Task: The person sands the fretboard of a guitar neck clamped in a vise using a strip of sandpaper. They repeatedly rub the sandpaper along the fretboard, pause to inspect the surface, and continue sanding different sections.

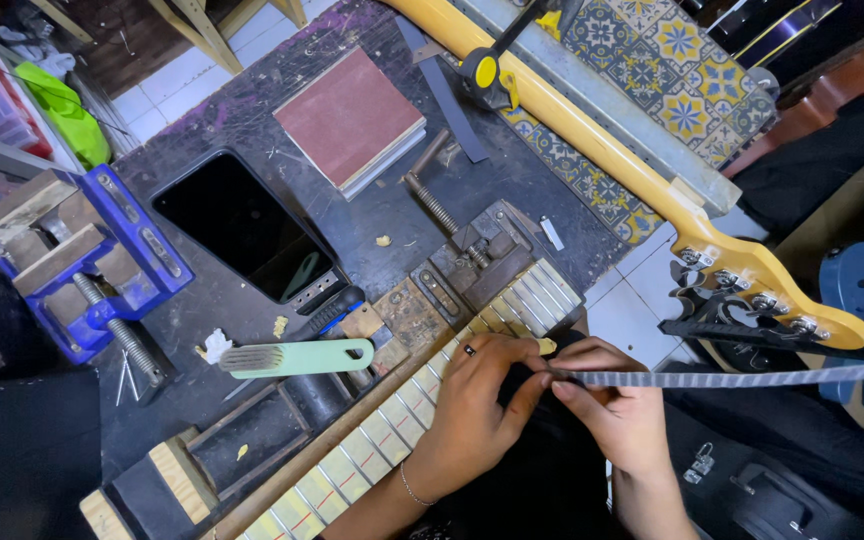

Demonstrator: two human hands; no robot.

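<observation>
Both hands [542, 400] pinch fret wire strip [732, 378] beside guitar neck [402, 420].

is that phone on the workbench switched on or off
Off, as far as shows: the phone lies face up beside the blue vise, its screen black with only faint reflections.

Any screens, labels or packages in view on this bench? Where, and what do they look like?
Phone: flat on the dark workbench, left of centre, beside the blue vise; black rectangle, screen dark.
Small tag: on the bench right of the metal clamp; pale narrow rectangle, too small to tell if it is a label.
No packages or signs show.
Both hands, left and right, pinch a grey strip, not a label.
</observation>
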